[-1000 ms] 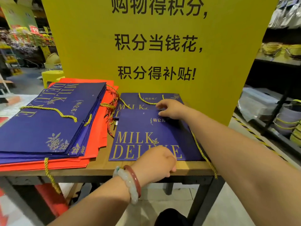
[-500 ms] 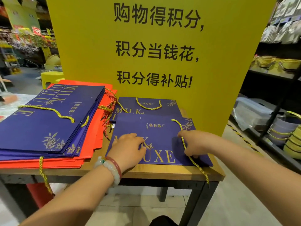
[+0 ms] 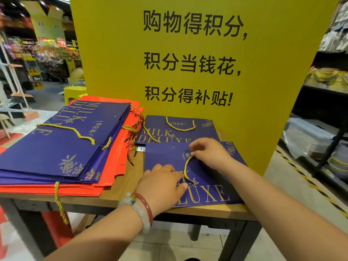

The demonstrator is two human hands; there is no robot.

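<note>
Front purple bag (image 3: 162,157): 1 of 2, flat glossy paper, desk (image 3: 120,196) near edge | twisted gold cord (image 3: 185,166): right hand (image 3: 209,152) pinches it | left hand (image 3: 162,183) presses flat.

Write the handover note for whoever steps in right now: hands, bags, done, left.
Left hand: flat on the front blue bag, pressing it to the table.
Right hand: pinches that bag's yellow cord handle near its top edge.
Done: the bag lies flat, overlapping a second blue bag. A stack of blue bags on red bags sits at left.
Left: probably lay the cord flat and square the bag up.
</note>
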